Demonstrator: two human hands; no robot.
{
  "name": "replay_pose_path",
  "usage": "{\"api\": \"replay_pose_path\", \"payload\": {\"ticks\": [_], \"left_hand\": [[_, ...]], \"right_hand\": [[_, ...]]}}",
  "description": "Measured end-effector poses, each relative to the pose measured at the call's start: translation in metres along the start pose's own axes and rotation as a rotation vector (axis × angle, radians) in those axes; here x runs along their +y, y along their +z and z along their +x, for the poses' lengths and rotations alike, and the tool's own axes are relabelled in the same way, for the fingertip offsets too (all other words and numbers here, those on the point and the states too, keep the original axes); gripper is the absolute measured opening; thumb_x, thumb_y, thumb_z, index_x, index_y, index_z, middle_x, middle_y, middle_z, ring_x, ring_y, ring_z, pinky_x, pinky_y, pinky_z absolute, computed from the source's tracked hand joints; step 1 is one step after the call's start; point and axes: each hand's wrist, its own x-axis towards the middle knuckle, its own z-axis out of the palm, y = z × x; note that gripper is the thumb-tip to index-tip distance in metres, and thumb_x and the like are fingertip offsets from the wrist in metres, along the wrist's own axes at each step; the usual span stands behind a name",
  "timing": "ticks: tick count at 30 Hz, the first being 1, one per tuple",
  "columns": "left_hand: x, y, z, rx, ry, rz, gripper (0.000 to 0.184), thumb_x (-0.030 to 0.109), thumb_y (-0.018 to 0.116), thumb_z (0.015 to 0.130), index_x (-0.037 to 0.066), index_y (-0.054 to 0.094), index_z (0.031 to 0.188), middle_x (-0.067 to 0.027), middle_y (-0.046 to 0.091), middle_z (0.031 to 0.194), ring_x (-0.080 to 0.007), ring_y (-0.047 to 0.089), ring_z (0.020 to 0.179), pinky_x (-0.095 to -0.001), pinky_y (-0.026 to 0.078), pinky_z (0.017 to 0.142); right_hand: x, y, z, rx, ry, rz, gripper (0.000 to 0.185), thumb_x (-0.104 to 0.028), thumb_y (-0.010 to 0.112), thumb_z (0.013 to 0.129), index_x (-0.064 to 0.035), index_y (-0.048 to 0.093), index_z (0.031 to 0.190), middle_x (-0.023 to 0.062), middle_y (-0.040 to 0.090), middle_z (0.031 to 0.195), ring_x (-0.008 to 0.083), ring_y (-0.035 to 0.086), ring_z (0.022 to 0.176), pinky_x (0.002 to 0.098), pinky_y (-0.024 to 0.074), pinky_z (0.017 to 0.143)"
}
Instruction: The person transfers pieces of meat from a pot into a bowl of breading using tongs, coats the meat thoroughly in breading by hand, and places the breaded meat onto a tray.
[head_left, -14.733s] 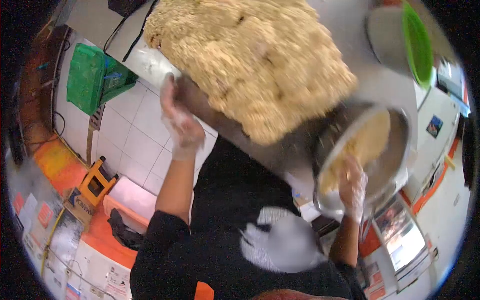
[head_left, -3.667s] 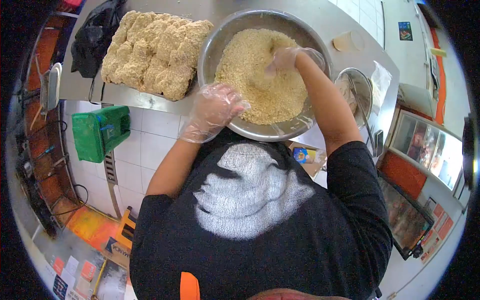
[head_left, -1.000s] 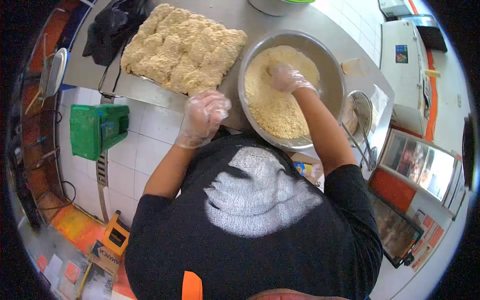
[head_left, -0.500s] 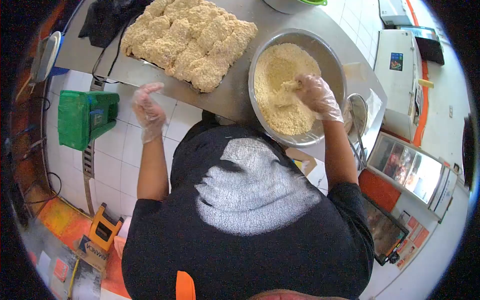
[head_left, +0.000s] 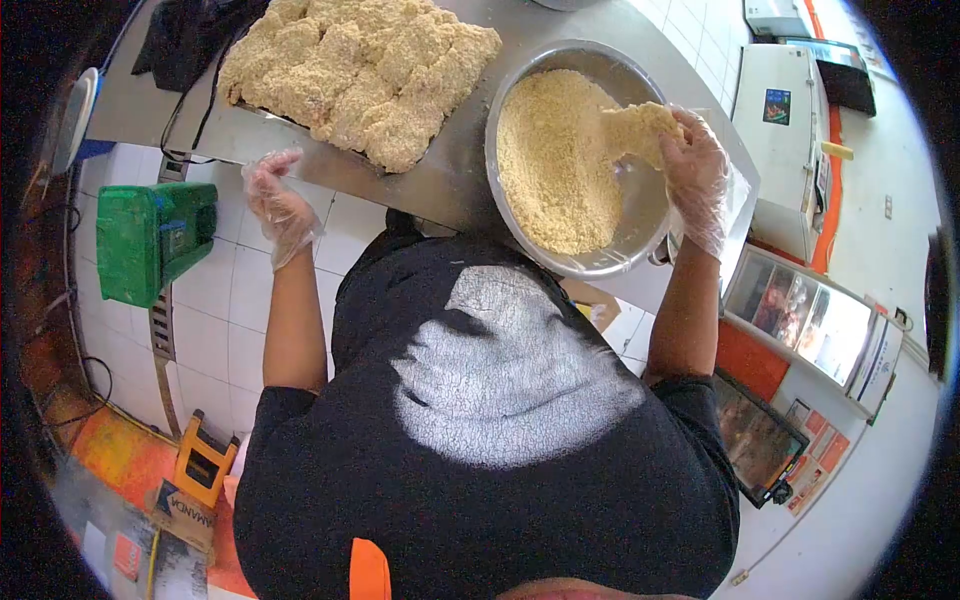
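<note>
My right hand (head_left: 694, 165), in a clear plastic glove, pinches one end of a crumb-coated piece of meat (head_left: 638, 132). The piece hangs over the right side of a large metal bowl (head_left: 655, 205), above a heap of pale yellow crumbs (head_left: 560, 160). My left hand (head_left: 279, 205), gloved likewise, hovers off the table's front edge with loosely bent fingers and nothing in it. Beyond it, a thick layer of breaded pieces (head_left: 365, 75) covers a tray whose dark edge barely shows.
Both the bowl and the breaded pieces rest on a steel table (head_left: 330, 165). A green bin (head_left: 150, 240) stands on the white tiled floor at left. Dark cloth (head_left: 185, 45) with a hanging cord lies at the back left. A white freezer (head_left: 785, 140) is at right.
My right hand has lifted the coated piece out of the crumbs and moved right toward the bowl's rim. My left hand stays beside the table, still without anything in it.
</note>
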Motion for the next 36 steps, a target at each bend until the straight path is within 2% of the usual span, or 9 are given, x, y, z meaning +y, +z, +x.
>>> {"api": "replay_pose_path", "payload": {"ticks": [5, 10, 14, 19, 21, 24, 27, 32, 36], "left_hand": [[-0.006, 0.040, -0.014, 0.178, -0.370, -0.262, 0.073, 0.065, 0.025, 0.109, 0.004, 0.057, 0.131, -0.0165, 0.065, 0.131, -0.0275, 0.060, 0.124, -0.0457, 0.043, 0.109], [0.052, 0.093, -0.021, 0.304, -0.441, -0.269, 0.094, 0.079, 0.027, 0.101, 0.004, 0.033, 0.158, -0.0178, 0.038, 0.161, -0.0300, 0.039, 0.147, -0.0493, 0.028, 0.123], [0.003, 0.123, -0.028, 0.168, -0.339, -0.578, 0.112, 0.090, 0.031, 0.092, 0.004, 0.022, 0.164, -0.0162, 0.031, 0.165, -0.0310, 0.034, 0.149, -0.0472, 0.025, 0.125], [0.071, 0.111, -0.022, 0.165, -0.303, -0.808, 0.126, 0.097, 0.034, 0.083, 0.004, 0.013, 0.165, -0.0148, 0.025, 0.167, -0.0292, 0.029, 0.152, -0.0444, 0.026, 0.126], [0.035, 0.117, -0.023, 0.218, -0.275, -0.706, 0.131, 0.096, 0.027, 0.085, -0.008, 0.009, 0.163, -0.0226, 0.018, 0.169, -0.0296, 0.025, 0.154, -0.0408, 0.019, 0.128], [0.016, 0.120, -0.029, 0.224, -0.275, -0.702, 0.116, 0.090, 0.036, 0.091, 0.000, 0.020, 0.163, -0.0166, 0.032, 0.163, -0.0297, 0.036, 0.148, -0.0436, 0.032, 0.124], [0.019, 0.111, -0.038, 0.025, -0.419, -0.383, 0.103, 0.076, 0.029, 0.102, -0.008, 0.020, 0.160, -0.0282, 0.031, 0.163, -0.0370, 0.031, 0.152, -0.0414, 0.025, 0.125], [0.023, 0.115, -0.037, 0.159, -0.104, 0.050, 0.076, 0.054, 0.034, 0.111, -0.007, 0.031, 0.157, -0.0255, 0.040, 0.157, -0.0323, 0.041, 0.144, -0.0424, 0.035, 0.119], [0.037, 0.101, -0.028, 0.171, -0.134, 0.072, 0.073, 0.046, 0.040, 0.110, -0.011, 0.033, 0.153, -0.0340, 0.036, 0.158, -0.0429, 0.039, 0.146, -0.0474, 0.031, 0.121]], "right_hand": [[0.002, 0.004, 0.016, -0.077, 0.084, 0.256, 0.033, -0.018, 0.074, 0.094, -0.0053, 0.072, 0.125, 0.0149, 0.078, 0.112, 0.0197, 0.075, 0.102, 0.0327, 0.0569, 0.092], [-0.027, 0.013, 0.021, -0.149, -0.014, 0.656, 0.035, -0.013, 0.074, 0.097, 0.0037, 0.066, 0.128, 0.0152, 0.075, 0.115, 0.0202, 0.072, 0.104, 0.0333, 0.0595, 0.086], [-0.088, 0.038, 0.016, -0.235, -0.132, 0.845, 0.037, -0.007, 0.074, 0.096, 0.0031, 0.065, 0.130, 0.0140, 0.074, 0.116, 0.0202, 0.072, 0.102, 0.0332, 0.0603, 0.085], [-0.165, 0.077, 0.014, -0.499, -0.306, 0.852, 0.038, -0.007, 0.075, 0.093, 0.0029, 0.066, 0.129, 0.0146, 0.075, 0.112, 0.0184, 0.072, 0.099, 0.0327, 0.0606, 0.084], [-0.190, 0.103, 0.018, -0.577, -0.300, 0.670, 0.038, -0.013, 0.075, 0.093, 0.0009, 0.068, 0.128, 0.0144, 0.077, 0.108, 0.0180, 0.073, 0.097, 0.0329, 0.0603, 0.084], [-0.223, 0.151, 0.030, -0.643, -0.354, 0.388, 0.039, -0.023, 0.074, 0.093, -0.0025, 0.071, 0.126, 0.0154, 0.078, 0.103, 0.0227, 0.076, 0.094, 0.0358, 0.0601, 0.085], [-0.224, 0.206, 0.047, -0.515, -0.456, 0.107, 0.039, -0.026, 0.070, 0.094, -0.0054, 0.071, 0.127, 0.0176, 0.077, 0.107, 0.0310, 0.076, 0.097, 0.0407, 0.0596, 0.088], [-0.224, 0.208, 0.037, -0.305, -0.498, 0.026, 0.043, -0.025, 0.069, 0.093, -0.0047, 0.064, 0.131, 0.0227, 0.074, 0.113, 0.0383, 0.072, 0.106, 0.0460, 0.0583, 0.092], [-0.223, 0.192, 0.029, -0.314, -0.638, -0.186, 0.050, -0.027, 0.062, 0.099, -0.0072, 0.056, 0.144, 0.0218, 0.060, 0.142, 0.0378, 0.059, 0.131, 0.0490, 0.0489, 0.108]]}}
